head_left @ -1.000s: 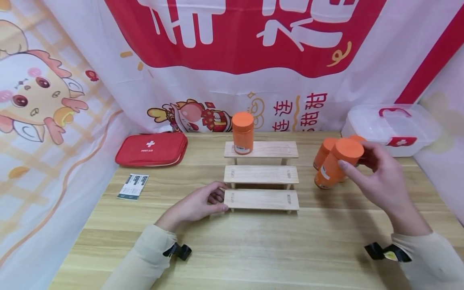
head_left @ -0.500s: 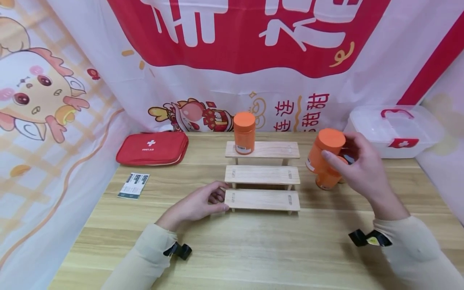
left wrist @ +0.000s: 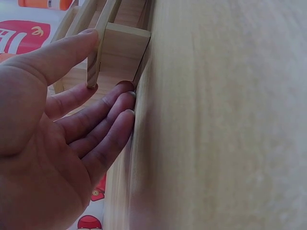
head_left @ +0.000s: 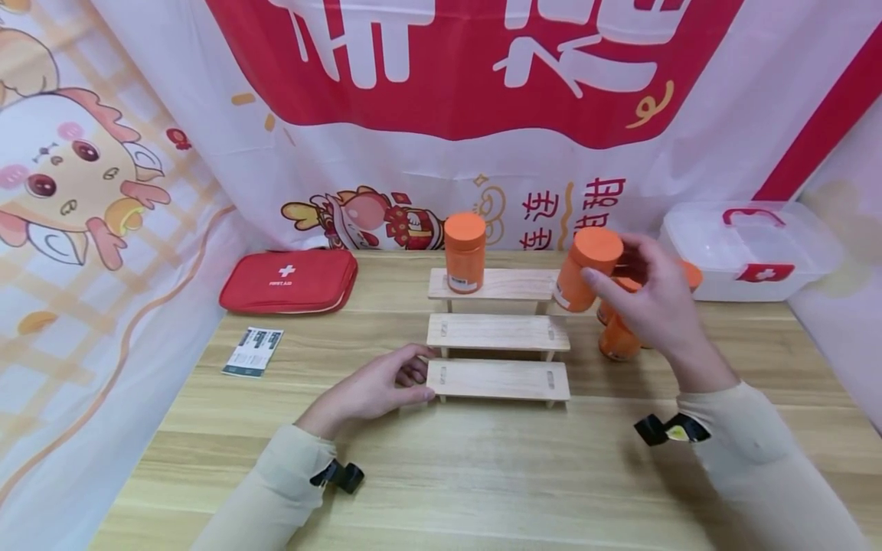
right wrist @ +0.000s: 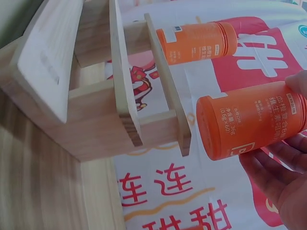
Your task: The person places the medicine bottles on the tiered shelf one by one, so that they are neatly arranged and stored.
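Note:
A three-tier wooden display stand (head_left: 498,334) stands mid-table, with one orange pill bottle (head_left: 465,256) upright at the left of its top tier. My left hand (head_left: 379,381) is at the left end of the lowest tier. In the left wrist view its thumb and index fingertip grip the edges of the tier's board (left wrist: 101,43); the other fingers are near the tabletop. My right hand (head_left: 651,295) holds another orange pill bottle (head_left: 584,272) by its upper part, slightly tilted. In the right wrist view this bottle (right wrist: 249,120) hangs clear of the top tier's right end.
Several more orange bottles (head_left: 619,340) stand right of the stand, partly hidden by my right hand. A clear plastic box (head_left: 703,264) with a red latch sits at the back right. At the left lie a red first aid pouch (head_left: 289,283) and a printed card (head_left: 253,352).
My right hand has lifted the bottle from above the group at the right and carried it left toward the stand's top tier. My left hand has stayed at the lowest tier.

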Tool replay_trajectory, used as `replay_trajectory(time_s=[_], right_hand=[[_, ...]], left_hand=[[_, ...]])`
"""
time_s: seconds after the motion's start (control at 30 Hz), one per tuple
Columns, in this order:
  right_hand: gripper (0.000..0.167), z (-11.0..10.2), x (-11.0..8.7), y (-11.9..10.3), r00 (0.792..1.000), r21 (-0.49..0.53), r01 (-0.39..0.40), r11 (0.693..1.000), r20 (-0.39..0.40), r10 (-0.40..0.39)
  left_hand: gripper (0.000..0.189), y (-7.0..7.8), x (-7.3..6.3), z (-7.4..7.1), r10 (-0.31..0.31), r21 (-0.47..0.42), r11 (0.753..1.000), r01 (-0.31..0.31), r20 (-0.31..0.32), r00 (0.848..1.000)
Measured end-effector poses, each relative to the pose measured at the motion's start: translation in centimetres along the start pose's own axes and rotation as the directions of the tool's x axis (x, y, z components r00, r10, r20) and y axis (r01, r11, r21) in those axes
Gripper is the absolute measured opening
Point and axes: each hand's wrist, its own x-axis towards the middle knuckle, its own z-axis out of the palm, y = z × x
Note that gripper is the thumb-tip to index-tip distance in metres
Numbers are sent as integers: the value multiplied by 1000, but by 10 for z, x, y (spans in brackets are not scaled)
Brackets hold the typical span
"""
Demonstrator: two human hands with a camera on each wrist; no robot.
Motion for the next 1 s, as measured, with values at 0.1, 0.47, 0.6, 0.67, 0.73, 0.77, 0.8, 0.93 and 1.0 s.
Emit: replay_trajectory(time_s=[0.1, 0.47, 0.6, 0.67, 0.73, 0.77, 0.8, 0.93, 1.0], right_hand=[[66, 5, 5, -3, 1000, 16, -16, 1000, 10, 15], [64, 26, 24, -16, 999, 31, 15, 999, 32, -16], [63, 33, 29, -17, 998, 32, 39, 999, 38, -40], [63, 37, 31, -16, 998, 36, 50, 998, 43, -51], [62, 40, 33, -16, 997, 38, 58, 998, 43, -60], [61, 41, 34, -15, 997, 40, 61, 997, 44, -63], [61, 42, 34, -15, 997, 44, 64, 997, 46, -66], [61, 46, 36, -13, 996, 56, 70, 996, 51, -73], [62, 47, 37, -12, 996, 60, 68, 996, 53, -71]], left_hand=[[52, -1, 0, 0, 3, 5, 1000, -3, -1, 1000], [53, -1, 1, -1, 9, 1, 1000, -9, 8, 1000], [53, -1, 1, -1, 10, 3, 1000, -10, 5, 1000], [52, -2, 1, -1, 18, 6, 1000, -18, 4, 1000], [52, -2, 1, -1, 26, 7, 1000, -26, 6, 1000], [52, -2, 1, -1, 25, 9, 1000, -25, 7, 1000], [52, -1, 1, -2, 23, 12, 1000, -23, 6, 1000], [52, -1, 1, -1, 3, 19, 1000, -3, 6, 1000], [53, -1, 1, -1, -4, 21, 1000, 4, 6, 1000]])
